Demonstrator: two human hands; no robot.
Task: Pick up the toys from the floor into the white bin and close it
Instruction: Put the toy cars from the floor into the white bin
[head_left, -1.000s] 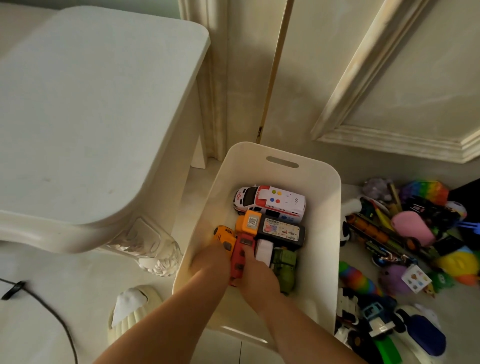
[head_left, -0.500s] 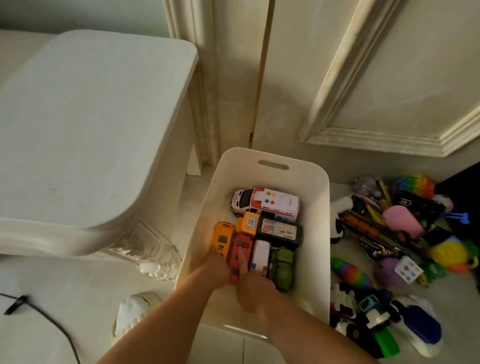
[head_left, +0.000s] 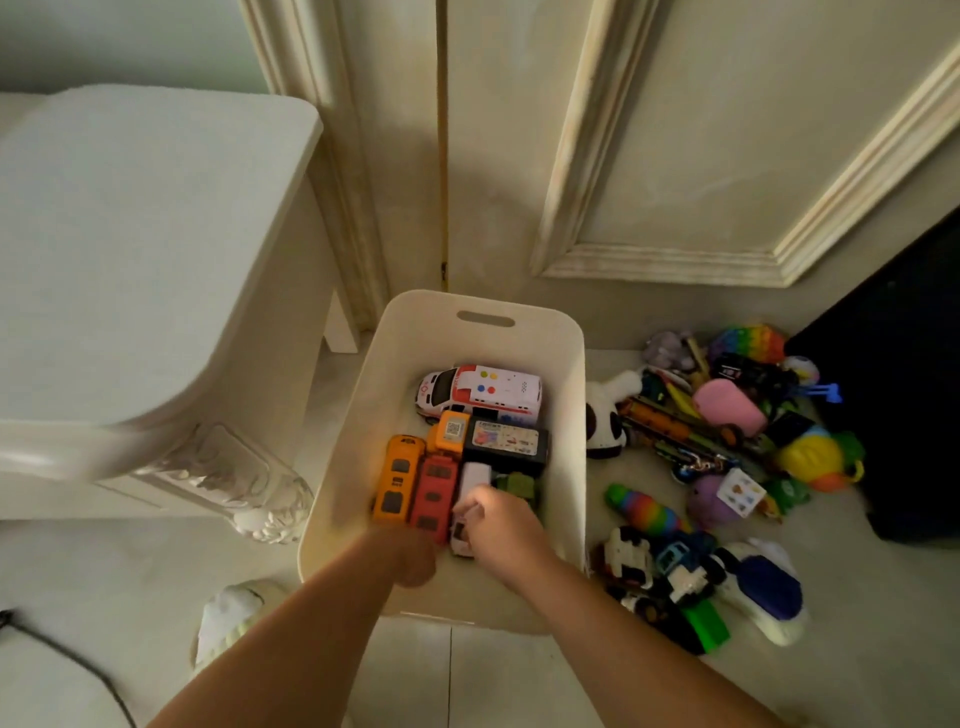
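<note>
Both my arms are down in the white bin, which sits on the floor with its top open. My right hand has its grip curled round the near end of the white car, thumb and fingers pinching it. My left hand hangs at the near ends of the red bus and orange bus. It is blurred, so I cannot tell whether that grip is clenched or holding anything. The buses lie side by side, touching, and the white car is tight against the red one. A green truck is wedged between the car and the right wall. Beyond them sits a black case with a small orange block at its left. The ambulance lies crosswise behind both. There is bare bin bottom along the left wall beside the orange bus, at the far end under the handle slot, and at the near end under my wrists. Outside, the left rim runs close to the carved leg of the white table, and the far rim is near the door panel. The toy pile crowds the right wall, with a panda toy just beside it. Open floor lies at the near side, between my forearms.
</note>
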